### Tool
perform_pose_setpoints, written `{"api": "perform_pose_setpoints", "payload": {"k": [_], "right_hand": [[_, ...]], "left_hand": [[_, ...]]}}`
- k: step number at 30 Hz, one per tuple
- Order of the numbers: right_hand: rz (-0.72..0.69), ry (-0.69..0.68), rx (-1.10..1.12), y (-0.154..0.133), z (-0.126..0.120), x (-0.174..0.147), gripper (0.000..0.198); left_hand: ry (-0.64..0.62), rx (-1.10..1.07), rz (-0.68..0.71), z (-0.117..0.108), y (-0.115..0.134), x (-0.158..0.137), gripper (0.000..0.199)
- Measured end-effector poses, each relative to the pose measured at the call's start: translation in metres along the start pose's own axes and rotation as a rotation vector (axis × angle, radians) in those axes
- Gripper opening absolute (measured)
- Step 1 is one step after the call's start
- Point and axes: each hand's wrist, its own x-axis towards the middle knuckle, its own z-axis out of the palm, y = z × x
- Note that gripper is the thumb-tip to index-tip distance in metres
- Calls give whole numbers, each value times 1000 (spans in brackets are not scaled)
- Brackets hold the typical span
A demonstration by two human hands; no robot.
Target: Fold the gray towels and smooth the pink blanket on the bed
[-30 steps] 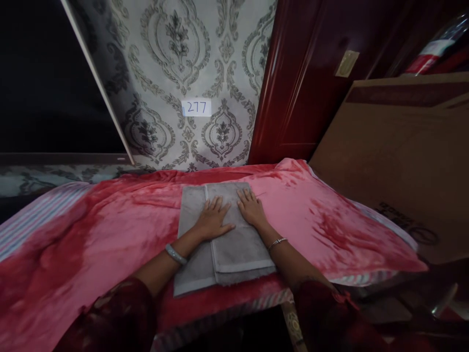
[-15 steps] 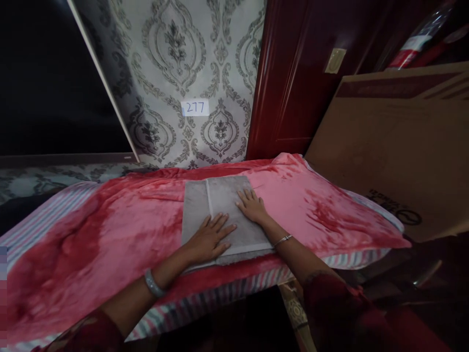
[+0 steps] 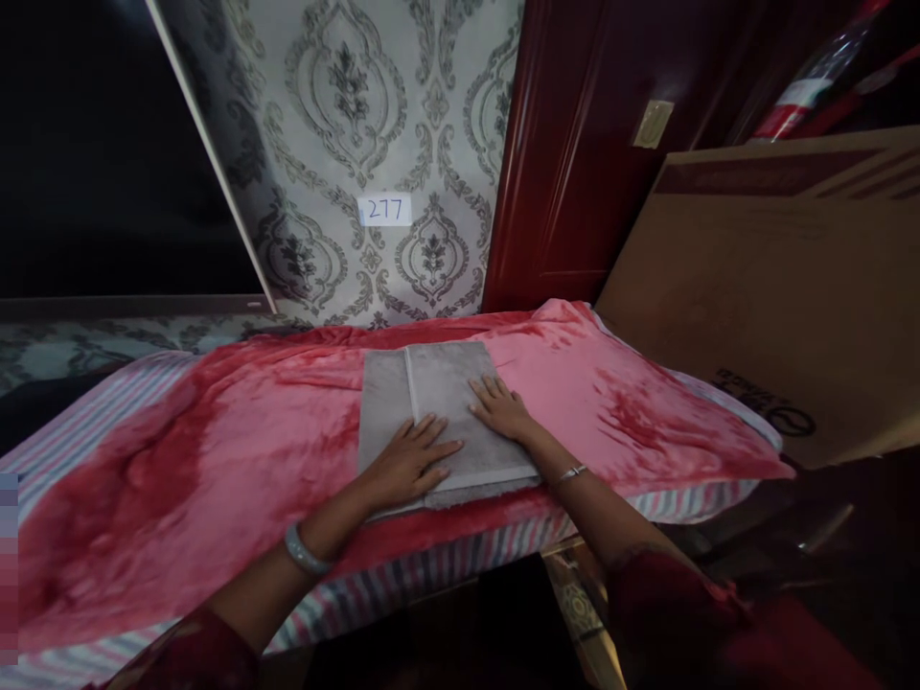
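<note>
Nearest the camera, two forearms in dark red sleeves reach forward over the striped edge of a bed, the left wrist wearing a pale bangle (image 3: 303, 550) and the right a thin bracelet (image 3: 571, 473). The left hand (image 3: 409, 460) lies flat, palm down with fingers spread, on the near part of a folded grey towel (image 3: 438, 388), gripping nothing. The right hand (image 3: 503, 410) also rests open and flat on the towel's right side, a little farther up. The towel lies near the front edge of a red and pink plush blanket (image 3: 216, 450) that covers the bed, with one folded layer stacked on a wider one. To the right stands a large cardboard box (image 3: 776, 307). Behind the bed rise patterned grey wallpaper bearing a small label reading 277 (image 3: 384, 210) and a glossy dark red door (image 3: 596, 144).
</note>
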Motion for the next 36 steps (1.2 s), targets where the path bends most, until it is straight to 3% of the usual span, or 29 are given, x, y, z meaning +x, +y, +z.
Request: {"api": "perform_pose_setpoints", "payload": {"k": [7,11,17,22,27,36], "right_hand": [[-122,12,3,11,15,-61,64],[-160,-28,26,13,12,-77,63],[-89,-5,70,-3,-17,-36,59],[-162,66,17,-31,-7,3,63],[-219,104,-18,-37,14,7,64],[-207,128,-34,-34,15,7,63]], "left_hand": [[101,-44,-6,-1,2,-4,42],[128,-42,3,1,2,-4,42],[242,10,-34,6,-2,-6,44],[267,43,-112,9,-4,-8,44],[303,18,-142,12,-4,-7,40],[285,22,-121,11,-3,-6,38]]}}
